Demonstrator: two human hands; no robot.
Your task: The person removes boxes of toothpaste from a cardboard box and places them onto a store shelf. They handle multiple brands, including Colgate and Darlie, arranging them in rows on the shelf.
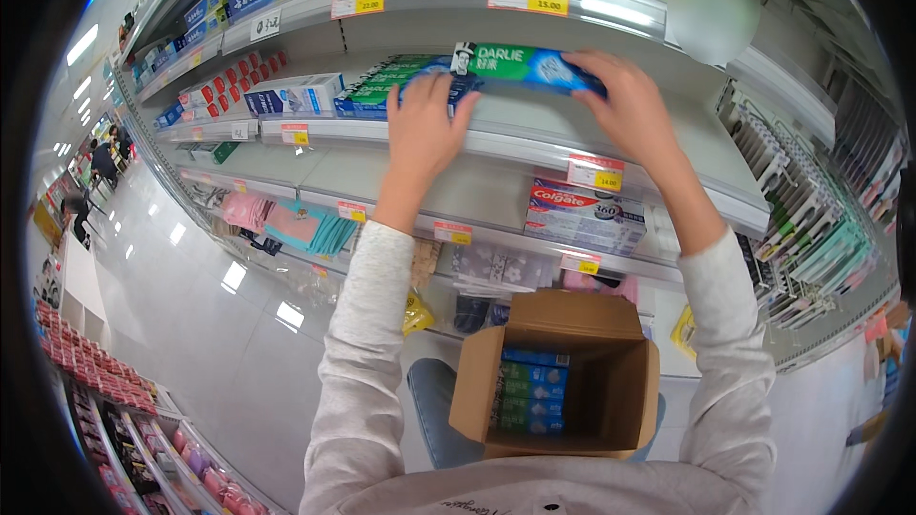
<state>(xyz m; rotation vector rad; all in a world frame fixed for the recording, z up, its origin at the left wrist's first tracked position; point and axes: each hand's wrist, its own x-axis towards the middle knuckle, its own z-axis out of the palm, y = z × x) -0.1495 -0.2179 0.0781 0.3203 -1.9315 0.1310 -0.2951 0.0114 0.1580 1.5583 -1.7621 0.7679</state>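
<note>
Two hands reach over a shelf (534, 116). The right hand (625, 100) pinches the right end of a green-and-blue box (525, 67) between thumb and fingers, and the box extends leftward from it, above the shelf. The left hand (426, 119), just below the box's other end, has thumb and fingers apart at the right end of a stack (382, 86) of similar boxes; whether it grips one, I cannot tell. Farther left of that hand sits a white box (294, 95). Below both hands, an open carton (574, 319) holds small boxes (532, 396).
</note>
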